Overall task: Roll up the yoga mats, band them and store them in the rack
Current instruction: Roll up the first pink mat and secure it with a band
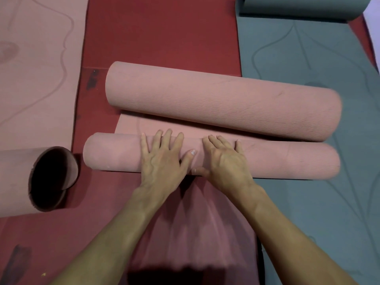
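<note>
left grip [162, 159], right grip [224, 161] | flat, fingers spread | atop near pink roll [287, 161] (mid-length)

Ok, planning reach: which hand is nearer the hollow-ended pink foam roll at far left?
Left. The left hand lies right of the hollow-ended pink foam roll; the right hand sits farther right.
</note>
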`<state>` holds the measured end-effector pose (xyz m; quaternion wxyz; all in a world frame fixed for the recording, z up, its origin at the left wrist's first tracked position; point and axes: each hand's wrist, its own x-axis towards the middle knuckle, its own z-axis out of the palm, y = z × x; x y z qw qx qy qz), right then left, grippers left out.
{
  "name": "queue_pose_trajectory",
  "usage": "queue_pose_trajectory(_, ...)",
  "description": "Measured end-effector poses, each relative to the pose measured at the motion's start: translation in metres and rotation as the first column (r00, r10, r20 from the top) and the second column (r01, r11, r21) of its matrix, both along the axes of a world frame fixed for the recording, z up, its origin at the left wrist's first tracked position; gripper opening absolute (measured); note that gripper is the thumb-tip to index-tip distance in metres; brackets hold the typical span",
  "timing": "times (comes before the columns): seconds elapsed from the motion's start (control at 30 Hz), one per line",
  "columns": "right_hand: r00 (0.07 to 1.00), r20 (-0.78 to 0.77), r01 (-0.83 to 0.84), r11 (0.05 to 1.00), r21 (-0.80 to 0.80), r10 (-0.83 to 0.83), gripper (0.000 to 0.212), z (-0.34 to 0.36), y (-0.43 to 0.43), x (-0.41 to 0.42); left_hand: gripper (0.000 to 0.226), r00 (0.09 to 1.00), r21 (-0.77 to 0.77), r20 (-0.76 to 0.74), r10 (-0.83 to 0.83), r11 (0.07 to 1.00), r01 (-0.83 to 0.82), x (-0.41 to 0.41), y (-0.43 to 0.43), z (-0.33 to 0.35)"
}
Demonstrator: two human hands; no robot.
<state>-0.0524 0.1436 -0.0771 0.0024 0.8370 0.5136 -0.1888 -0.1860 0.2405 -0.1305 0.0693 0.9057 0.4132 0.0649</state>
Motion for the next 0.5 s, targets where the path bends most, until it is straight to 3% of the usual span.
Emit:
queue_pose_trajectory(0.23,1.000,0.000,0.002,1.000,0.004,-0.002,0.087,-0.003,0.002,0.000,0.067,0.999,0.037,0.033,-0.029,0.999,0.028,0.000,-0.009,-0.009)
queue_pose_trajectory(0.4,0.994,0.094,0.040,0.996,0.082,-0.048,0.064,-0.002,0.001,-0.012,0.066,0.998,0.041,0.067,-0.016,0.999,0.014,0.000,-0.011,-0.009)
queue_pose_trajectory(0.5,0.993,0.104,0.047,0.992,0.118,-0.060,0.070,-0.008,-0.009,-0.020,0.066,0.997,0.054,0.078,-0.013,0.999,0.009,-0.001,-0.013,-0.010)
